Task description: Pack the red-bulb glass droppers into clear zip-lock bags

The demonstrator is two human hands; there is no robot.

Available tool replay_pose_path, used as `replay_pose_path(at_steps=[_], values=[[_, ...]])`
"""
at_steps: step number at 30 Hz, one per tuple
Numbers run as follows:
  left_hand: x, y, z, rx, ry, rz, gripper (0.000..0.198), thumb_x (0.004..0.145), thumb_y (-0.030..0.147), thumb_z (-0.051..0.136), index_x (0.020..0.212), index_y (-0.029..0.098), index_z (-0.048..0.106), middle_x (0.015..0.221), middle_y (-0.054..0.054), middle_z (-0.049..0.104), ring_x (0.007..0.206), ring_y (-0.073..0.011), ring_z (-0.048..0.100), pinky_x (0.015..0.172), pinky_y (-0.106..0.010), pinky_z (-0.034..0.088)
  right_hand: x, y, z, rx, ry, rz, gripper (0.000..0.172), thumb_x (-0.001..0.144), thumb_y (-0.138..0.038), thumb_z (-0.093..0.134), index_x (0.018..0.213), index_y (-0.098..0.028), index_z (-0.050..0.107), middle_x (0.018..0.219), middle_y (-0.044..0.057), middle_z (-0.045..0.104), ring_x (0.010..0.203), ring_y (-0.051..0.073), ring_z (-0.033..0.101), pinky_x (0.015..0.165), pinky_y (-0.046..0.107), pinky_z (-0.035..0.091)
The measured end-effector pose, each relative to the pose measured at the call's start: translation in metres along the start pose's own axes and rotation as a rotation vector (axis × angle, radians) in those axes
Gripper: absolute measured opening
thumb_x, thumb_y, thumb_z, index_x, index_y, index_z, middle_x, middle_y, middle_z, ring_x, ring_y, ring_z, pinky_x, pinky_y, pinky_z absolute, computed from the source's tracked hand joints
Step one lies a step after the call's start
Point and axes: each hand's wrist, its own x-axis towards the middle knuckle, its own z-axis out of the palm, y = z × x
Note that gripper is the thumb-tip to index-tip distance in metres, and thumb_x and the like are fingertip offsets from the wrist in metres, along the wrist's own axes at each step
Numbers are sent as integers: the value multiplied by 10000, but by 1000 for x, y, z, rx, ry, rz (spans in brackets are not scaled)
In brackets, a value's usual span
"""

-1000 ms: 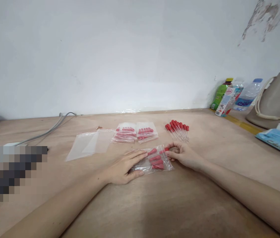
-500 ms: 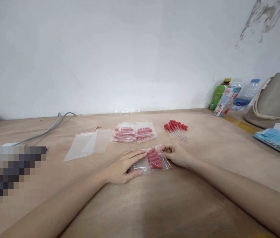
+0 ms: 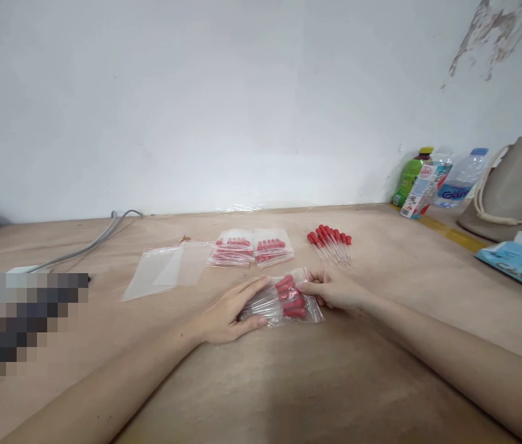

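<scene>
A clear zip bag of red-bulbed droppers (image 3: 283, 302) is between both hands on the wooden table (image 3: 288, 382). My left hand (image 3: 230, 311) grips the bag's left end, thumb under and fingers over it. My right hand (image 3: 334, 291) pinches the bag's right edge near the red bulbs. Just beyond the right hand lies a loose bunch of red-bulbed droppers (image 3: 330, 242). Two filled bags (image 3: 254, 249) sit farther back, with empty clear bags (image 3: 161, 270) to their left.
A grey cable (image 3: 89, 242) runs along the back left. Bottles (image 3: 431, 177) stand at the back right by the wall, next to a beige bag (image 3: 517, 191) and a blue tissue pack (image 3: 519, 262). A blurred patch covers the left edge.
The left hand has gone from lying flat on the bag to gripping it, and the bag's left end is lifted a little. The right hand has shifted slightly along the bag's right edge.
</scene>
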Motion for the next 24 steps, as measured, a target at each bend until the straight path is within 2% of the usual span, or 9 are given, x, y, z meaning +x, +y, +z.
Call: replay_pose_path(at_steps=[2, 5, 7, 10, 14, 17, 19, 22, 24], values=[[-1, -1, 1, -11, 77, -26, 578, 873, 359, 450, 1376, 230, 196, 1410, -71, 295, 1273, -246, 304, 1040, -417, 287, -3, -5, -7, 118, -21, 25, 155, 701, -285, 582, 771, -151, 616, 573, -6, 613, 455, 85, 520, 416, 177, 385], [0, -5, 3, 0, 271, -92, 506, 892, 339, 412, 1351, 231, 227, 1376, -72, 348, 1249, -237, 340, 1033, -410, 292, -7, -21, -24, 264, -30, 32, 167, 714, -231, 532, 805, -122, 619, 707, 74, 667, 597, 149, 614, 561, 259, 494], [1, -7, 4, 32, 395, -146, 446, 896, 330, 403, 1313, 230, 281, 1309, -72, 425, 1206, -233, 388, 1010, -412, 313, -6, -34, -37, 262, 58, 23, 178, 734, -221, 495, 807, -111, 614, 724, 100, 669, 610, 166, 625, 571, 281, 506], [4, -10, 5, 92, 526, -223, 376, 894, 325, 403, 1254, 229, 347, 1222, -69, 484, 1152, -235, 421, 970, -425, 336, 7, -51, -49, 252, 293, -72, 167, 749, -193, 465, 824, -110, 589, 777, 110, 670, 642, 163, 636, 538, 248, 500], [6, -15, 5, 180, 612, -258, 319, 892, 320, 400, 1197, 227, 399, 1177, -60, 501, 1123, -228, 427, 955, -410, 338, 42, -57, -37, 415, 444, -283, 109, 784, -162, 425, 768, -136, 530, 802, 99, 664, 758, 151, 644, 667, 244, 517], [6, -23, -1, 300, 678, -315, 296, 893, 325, 383, 1161, 208, 429, 1154, -57, 517, 1102, -219, 434, 957, -381, 330, 69, -54, -9, 472, 433, -251, 135, 818, -121, 386, 755, -159, 498, 873, 69, 652, 826, 101, 624, 740, 202, 504], [4, -32, -8, 418, 689, -458, 299, 896, 340, 354, 1145, 201, 445, 1155, -56, 521, 1100, -217, 431, 957, -360, 328, 79, -50, 10, 459, 399, -183, 150, 844, -124, 365, 756, -170, 478, 866, 59, 649, 810, 83, 621, 728, 184, 507], [-2, -51, -22, 573, 660, -731, 337, 892, 342, 322, 1162, 186, 449, 1182, -77, 505, 1117, -253, 407, 949, -384, 322, 80, -45, 23, 389, 261, -38, 141, 851, -177, 420, 737, -154, 500, 746, 69, 650, 698, 97, 630, 642, 196, 525], [-7, -65, -31, 603, 642, -837, 373, 873, 329, 339, 1189, 162, 444, 1209, -116, 476, 1130, -301, 384, 939, -437, 309, 73, -42, 17, 314, 133, 85, 170, 812, -245, 513, 696, -123, 539, 641, 89, 639, 564, 122, 614, 505, 211, 511]])
